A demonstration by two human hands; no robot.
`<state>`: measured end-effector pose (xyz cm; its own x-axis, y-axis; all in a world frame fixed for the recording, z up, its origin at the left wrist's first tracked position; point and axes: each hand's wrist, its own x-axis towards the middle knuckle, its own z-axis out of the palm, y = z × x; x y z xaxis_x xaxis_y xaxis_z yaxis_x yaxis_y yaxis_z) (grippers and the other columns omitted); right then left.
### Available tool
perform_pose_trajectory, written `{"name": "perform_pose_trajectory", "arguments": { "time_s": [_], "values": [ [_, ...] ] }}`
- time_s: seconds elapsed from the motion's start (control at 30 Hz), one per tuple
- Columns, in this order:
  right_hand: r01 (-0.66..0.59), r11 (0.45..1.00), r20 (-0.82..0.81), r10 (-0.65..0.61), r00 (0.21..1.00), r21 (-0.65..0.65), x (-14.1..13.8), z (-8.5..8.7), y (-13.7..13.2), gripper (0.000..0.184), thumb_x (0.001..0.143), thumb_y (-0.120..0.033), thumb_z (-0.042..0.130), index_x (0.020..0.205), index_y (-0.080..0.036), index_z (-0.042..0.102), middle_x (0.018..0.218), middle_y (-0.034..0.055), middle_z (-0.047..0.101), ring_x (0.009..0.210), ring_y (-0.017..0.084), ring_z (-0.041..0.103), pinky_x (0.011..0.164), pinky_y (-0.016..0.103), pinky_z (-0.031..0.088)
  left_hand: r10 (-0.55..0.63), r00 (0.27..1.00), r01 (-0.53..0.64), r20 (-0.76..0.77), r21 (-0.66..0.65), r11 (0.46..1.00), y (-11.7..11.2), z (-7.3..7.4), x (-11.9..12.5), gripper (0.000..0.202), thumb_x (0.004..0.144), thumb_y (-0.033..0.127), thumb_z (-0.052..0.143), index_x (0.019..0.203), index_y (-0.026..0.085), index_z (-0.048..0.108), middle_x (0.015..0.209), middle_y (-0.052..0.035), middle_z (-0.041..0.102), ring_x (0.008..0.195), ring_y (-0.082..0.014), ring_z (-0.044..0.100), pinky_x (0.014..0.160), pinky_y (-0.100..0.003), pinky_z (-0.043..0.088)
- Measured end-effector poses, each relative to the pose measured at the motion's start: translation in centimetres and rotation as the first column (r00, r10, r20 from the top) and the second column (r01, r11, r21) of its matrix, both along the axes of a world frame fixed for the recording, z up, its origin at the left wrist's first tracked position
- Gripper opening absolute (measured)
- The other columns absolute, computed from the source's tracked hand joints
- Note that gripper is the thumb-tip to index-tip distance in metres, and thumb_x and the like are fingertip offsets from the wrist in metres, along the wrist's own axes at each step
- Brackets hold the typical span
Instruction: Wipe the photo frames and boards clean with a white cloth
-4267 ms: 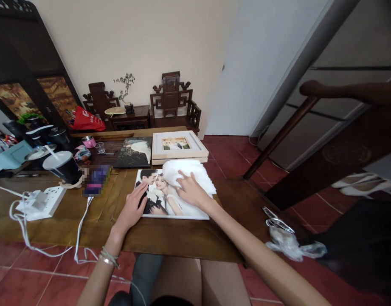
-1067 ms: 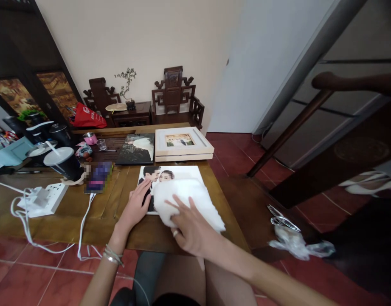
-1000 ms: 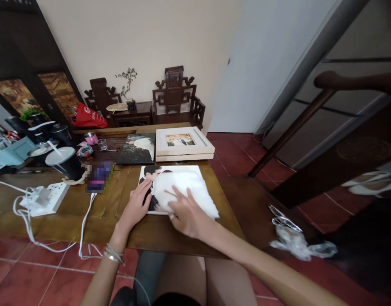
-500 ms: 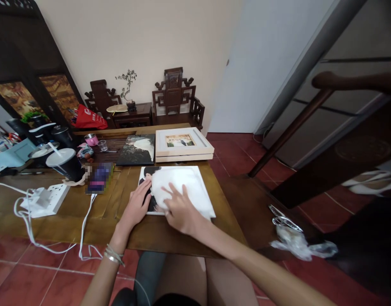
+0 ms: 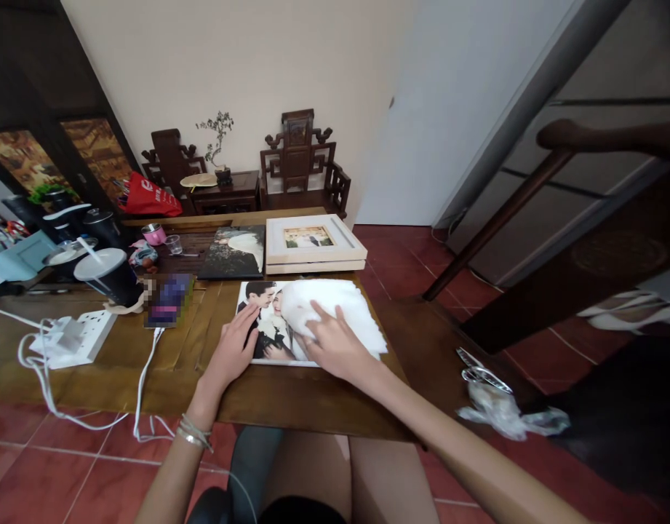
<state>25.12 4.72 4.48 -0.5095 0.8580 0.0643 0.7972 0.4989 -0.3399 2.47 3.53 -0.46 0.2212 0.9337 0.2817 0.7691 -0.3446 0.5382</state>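
Observation:
A photo panel (image 5: 266, 342) with a picture of a couple lies flat near the front edge of the wooden table. My left hand (image 5: 237, 340) rests on its left side, fingers stretched out and holding nothing. Over the panel's right half spreads a soft white cloth (image 5: 361, 316), which reaches past the panel's right edge. My right hand (image 5: 332, 338) presses on this cloth with fingers spread, not wrapped round it. The cloth and my hand hide the right part of the picture.
Behind the panel are a dark photo panel (image 5: 233, 251) and stacked pale frames (image 5: 316, 244). To the left sit a phone (image 5: 169, 302) on a cable, a lidded cup (image 5: 108, 276) with a straw and a power strip (image 5: 86, 338). Scissors (image 5: 481, 372) lie at right.
My right hand has slid the white cloth to the right across the panel, uncovering more of the couple's picture. My left hand has stayed on the panel's left side.

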Motion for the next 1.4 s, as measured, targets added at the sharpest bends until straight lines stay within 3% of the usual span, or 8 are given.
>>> {"name": "perform_pose_trajectory", "arguments": {
  "time_s": [0.1,0.2,0.37,0.53,0.7,0.9,1.13,1.4],
  "values": [
    [-0.012,1.000,0.022,0.012,1.000,-0.002,-2.9,0.3,1.0,0.032,0.083,-0.018,0.044,0.105,-0.011,0.067,0.141,0.0190,0.047,0.139,0.037,0.025,0.105,0.068,0.017,-0.028,0.994,0.024,0.107,0.035,0.999,-0.2,0.5,-0.1,0.046,0.098,0.034,0.034,0.143,0.024,0.039,0.150,-0.0066,0.039,0.140,-0.0215,0.032,0.114,-0.045,0.026],
    [-0.210,0.977,-0.021,0.211,0.977,0.035,-5.0,-0.1,0.0,0.031,0.080,-0.018,0.047,0.102,-0.015,0.068,0.146,0.0123,0.043,0.141,0.036,0.020,0.107,0.068,0.011,-0.011,0.964,-0.025,0.265,0.129,0.991,-0.4,0.9,-0.3,0.048,0.099,0.038,0.030,0.144,0.021,0.037,0.149,-0.0064,0.039,0.140,-0.0197,0.031,0.116,-0.039,0.024],
    [-0.462,0.885,-0.135,0.465,0.875,0.055,-3.6,-0.7,-3.7,0.024,0.068,-0.012,0.051,0.084,-0.019,0.068,0.137,0.0080,0.055,0.140,0.032,0.027,0.110,0.065,0.007,0.049,0.956,-0.097,0.288,0.155,0.983,-0.3,0.9,-0.3,0.052,0.100,0.038,0.019,0.144,0.017,0.036,0.150,-0.0086,0.038,0.141,-0.0200,0.030,0.117,-0.040,0.022],
    [-0.364,0.931,-0.202,0.355,0.913,-0.009,1.3,0.0,-5.4,0.019,0.071,-0.009,0.047,0.074,-0.020,0.063,0.114,0.0121,0.069,0.136,0.027,0.036,0.115,0.053,0.014,0.024,0.996,-0.027,0.086,0.039,0.999,-0.1,0.2,0.1,0.048,0.099,0.035,0.029,0.144,0.022,0.035,0.151,-0.0077,0.037,0.142,-0.0205,0.028,0.115,-0.044,0.025],
    [-0.093,0.995,-0.121,0.090,0.989,-0.020,2.5,0.2,-2.0,0.022,0.080,-0.011,0.041,0.081,-0.016,0.063,0.121,0.0171,0.064,0.133,0.029,0.040,0.112,0.051,0.019,0.025,0.999,-0.024,-0.025,0.016,1.000,0.1,-0.2,0.1,0.046,0.096,0.028,0.036,0.141,0.021,0.039,0.149,-0.0105,0.038,0.142,-0.0230,0.028,0.111,-0.048,0.030],
    [0.014,0.997,-0.137,-0.025,0.990,-0.080,-3.2,2.0,4.5,0.031,0.088,-0.017,0.033,0.093,-0.015,0.063,0.102,0.0129,0.071,0.099,0.027,0.062,0.091,0.037,0.040,-0.003,1.000,0.003,0.006,0.053,0.999,0.2,-0.2,0.0,0.044,0.095,0.026,0.040,0.138,0.018,0.045,0.147,-0.0114,0.042,0.138,-0.0227,0.037,0.112,-0.046,0.031],
    [-0.048,0.996,-0.141,0.038,0.989,-0.070,-9.2,2.6,5.8,0.029,0.084,-0.020,0.040,0.099,-0.016,0.064,0.109,0.0130,0.068,0.106,0.029,0.058,0.095,0.040,0.035,0.002,0.999,-0.004,0.033,0.057,0.998,0.4,0.2,0.1,0.036,0.093,0.026,0.043,0.124,0.016,0.058,0.136,-0.0138,0.055,0.131,-0.0263,0.046,0.108,-0.047,0.037],
    [0.070,0.996,-0.128,-0.076,0.989,-0.050,-1.0,1.0,5.6,0.027,0.089,-0.018,0.035,0.088,-0.015,0.063,0.093,0.0115,0.070,0.092,0.025,0.060,0.083,0.032,0.041,-0.004,0.999,0.002,0.037,0.066,0.998,0.5,-0.5,-0.1,0.042,0.094,0.027,0.043,0.134,0.019,0.051,0.144,-0.0103,0.047,0.136,-0.0235,0.040,0.112,-0.048,0.033]
  ]
}}
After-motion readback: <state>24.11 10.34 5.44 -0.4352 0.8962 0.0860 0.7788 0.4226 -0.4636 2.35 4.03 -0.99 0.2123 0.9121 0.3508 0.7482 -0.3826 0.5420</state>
